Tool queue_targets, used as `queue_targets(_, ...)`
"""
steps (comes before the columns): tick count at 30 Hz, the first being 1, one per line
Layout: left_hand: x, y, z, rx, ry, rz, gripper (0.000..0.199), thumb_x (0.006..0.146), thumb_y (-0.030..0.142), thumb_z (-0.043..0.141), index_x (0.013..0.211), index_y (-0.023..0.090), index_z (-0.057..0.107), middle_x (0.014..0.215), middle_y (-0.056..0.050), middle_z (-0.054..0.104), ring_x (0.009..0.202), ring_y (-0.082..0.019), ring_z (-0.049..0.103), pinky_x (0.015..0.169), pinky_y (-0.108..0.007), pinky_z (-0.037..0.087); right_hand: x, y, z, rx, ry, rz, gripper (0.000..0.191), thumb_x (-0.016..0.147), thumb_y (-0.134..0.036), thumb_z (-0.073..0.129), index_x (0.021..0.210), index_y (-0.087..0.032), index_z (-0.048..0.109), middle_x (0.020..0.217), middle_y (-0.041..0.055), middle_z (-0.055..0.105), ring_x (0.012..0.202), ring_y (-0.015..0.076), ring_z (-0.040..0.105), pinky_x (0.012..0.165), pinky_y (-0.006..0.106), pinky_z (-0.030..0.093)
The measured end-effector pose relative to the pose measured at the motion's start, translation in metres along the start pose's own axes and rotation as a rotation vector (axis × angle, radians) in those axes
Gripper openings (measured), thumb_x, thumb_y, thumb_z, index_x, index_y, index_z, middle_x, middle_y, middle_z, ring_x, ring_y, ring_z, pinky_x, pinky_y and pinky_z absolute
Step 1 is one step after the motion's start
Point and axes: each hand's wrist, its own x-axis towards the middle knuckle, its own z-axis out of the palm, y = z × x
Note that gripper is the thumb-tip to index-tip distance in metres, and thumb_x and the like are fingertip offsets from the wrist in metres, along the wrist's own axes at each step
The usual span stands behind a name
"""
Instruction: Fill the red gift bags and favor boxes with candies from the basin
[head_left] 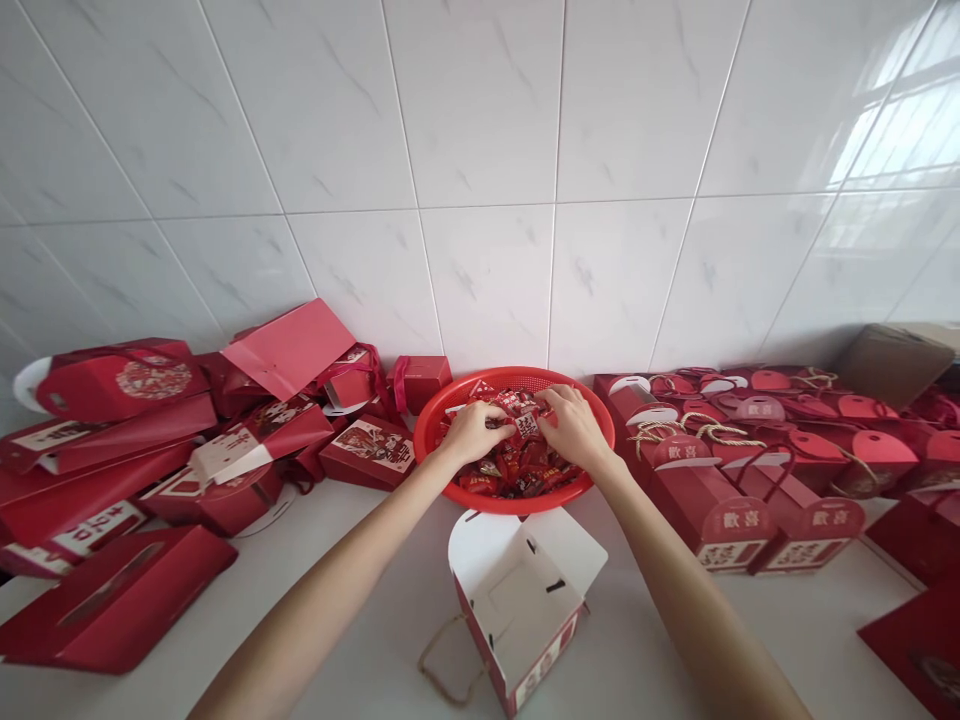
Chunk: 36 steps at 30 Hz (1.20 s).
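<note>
A red plastic basket point(600, 420) stands against the wall, filled with wrapped candies point(517, 468) in mostly red wrappers. Both my hands are inside it. My left hand point(474, 433) is curled at the left of the pile, thumb and fingers closing on candies. On the other side my right hand point(576, 428) bends its fingers down into the candies; its fingertips are partly hidden. A patterned packet point(527, 426) lies between the two hands. Nearer to me an open gift box point(517, 610), white inside and red outside, has its flaps spread and a rope handle point(450, 665) hanging at its left.
Red boxes point(262, 440) lie heaped at the left, some tilted. Closed red gift boxes point(720, 505) with rope handles stand in rows at the right. A brown cardboard box point(892, 362) sits at the far right. White tiled wall point(487, 130) rises behind the white table point(360, 600).
</note>
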Motion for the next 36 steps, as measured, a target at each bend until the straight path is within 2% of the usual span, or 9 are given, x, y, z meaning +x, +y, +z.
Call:
queue_targets(4, -0.001, 0.0, 0.001, -0.031, 0.028, 0.086, 0.019, 0.085, 0.03, 0.069, 0.098, 0.02, 0.078, 0.105, -0.007, 0.074, 0.097, -0.024, 0.068, 0.088, -0.033, 0.052, 0.0, 0.002, 0.002, 0.291, -0.118, -0.082, 0.03, 0.084, -0.016, 0.064, 0.114, -0.02, 0.068, 0.117, 0.0086, 0.072, 0.11, 0.0245, 0.065, 0.098, 0.038, 0.048)
queue_targets(7, -0.001, 0.001, 0.001, -0.03, 0.03, 0.106, 0.019, 0.087, 0.031, 0.068, 0.098, 0.02, 0.078, 0.104, -0.007, 0.074, 0.097, -0.024, 0.068, 0.089, -0.033, 0.052, 0.002, 0.004, 0.002, 0.38, -0.092, -0.015, 0.014, 0.081, -0.014, 0.066, 0.092, -0.021, 0.072, 0.101, 0.0047, 0.076, 0.098, 0.0226, 0.069, 0.093, 0.036, 0.05)
queue_targets(9, -0.001, 0.0, 0.001, -0.028, 0.025, 0.094, 0.02, 0.088, 0.034, 0.067, 0.097, 0.019, 0.078, 0.103, -0.008, 0.074, 0.098, -0.025, 0.068, 0.09, -0.034, 0.052, 0.003, 0.006, 0.002, 0.394, -0.054, 0.028, 0.01, 0.08, -0.016, 0.066, 0.086, -0.021, 0.072, 0.096, 0.0036, 0.076, 0.094, 0.0219, 0.069, 0.09, 0.035, 0.051)
queue_targets(13, -0.001, -0.001, 0.001, -0.03, -0.051, 0.101, 0.02, 0.086, 0.032, 0.069, 0.098, 0.02, 0.079, 0.105, -0.007, 0.073, 0.102, -0.026, 0.067, 0.093, -0.036, 0.052, 0.003, 0.008, 0.001, 0.395, -0.004, 0.081, 0.008, 0.08, -0.02, 0.063, 0.084, -0.02, 0.07, 0.089, 0.0039, 0.075, 0.086, 0.021, 0.067, 0.082, 0.033, 0.051)
queue_targets(17, -0.002, -0.003, 0.001, 0.06, -0.129, 0.109, 0.031, 0.076, 0.01, 0.068, 0.101, 0.024, 0.08, 0.114, -0.006, 0.069, 0.111, -0.026, 0.064, 0.101, -0.036, 0.049, 0.002, 0.008, -0.001, 0.412, 0.024, 0.107, 0.007, 0.078, -0.023, 0.062, 0.081, -0.02, 0.067, 0.085, 0.0031, 0.073, 0.083, 0.0199, 0.066, 0.079, 0.032, 0.05)
queue_targets(19, -0.003, -0.002, 0.001, 0.127, -0.172, 0.143, 0.038, 0.074, 0.007, 0.065, 0.103, 0.027, 0.08, 0.125, -0.005, 0.066, 0.121, -0.027, 0.06, 0.108, -0.038, 0.045, 0.002, 0.009, -0.001, 0.426, 0.037, 0.112, 0.008, 0.079, -0.025, 0.061, 0.082, -0.02, 0.066, 0.087, 0.0032, 0.073, 0.083, 0.0195, 0.065, 0.079, 0.032, 0.05)
queue_targets(25, -0.009, 0.005, 0.001, 0.313, -0.422, 0.178, 0.039, 0.076, 0.027, 0.07, 0.115, 0.025, 0.075, 0.156, -0.009, 0.043, 0.143, -0.037, 0.037, 0.118, -0.049, 0.031, 0.001, 0.009, 0.0, 0.461, 0.041, 0.132, 0.008, 0.077, -0.027, 0.063, 0.082, -0.021, 0.064, 0.088, 0.0031, 0.072, 0.084, 0.0197, 0.067, 0.079, 0.031, 0.051)
queue_targets(31, -0.011, 0.011, -0.001, 0.391, -0.468, 0.169, 0.031, 0.078, 0.025, 0.068, 0.108, 0.021, 0.075, 0.159, -0.012, 0.036, 0.145, -0.037, 0.035, 0.119, -0.048, 0.029, -0.001, 0.009, 0.002, 0.537, -0.017, 0.202, 0.013, 0.083, -0.033, 0.055, 0.09, -0.022, 0.057, 0.08, 0.0005, 0.068, 0.047, 0.0134, 0.059, 0.054, 0.028, 0.048)
queue_targets(36, -0.012, 0.015, -0.002, 0.41, -0.513, 0.151, 0.035, 0.082, 0.025, 0.064, 0.116, 0.026, 0.073, 0.162, -0.009, 0.032, 0.149, -0.037, 0.028, 0.121, -0.051, 0.024, 0.0, 0.014, 0.004, 0.555, 0.033, 0.178, 0.015, 0.076, -0.031, 0.061, 0.087, -0.021, 0.061, 0.074, -0.0002, 0.065, 0.06, 0.0156, 0.059, 0.06, 0.028, 0.047)
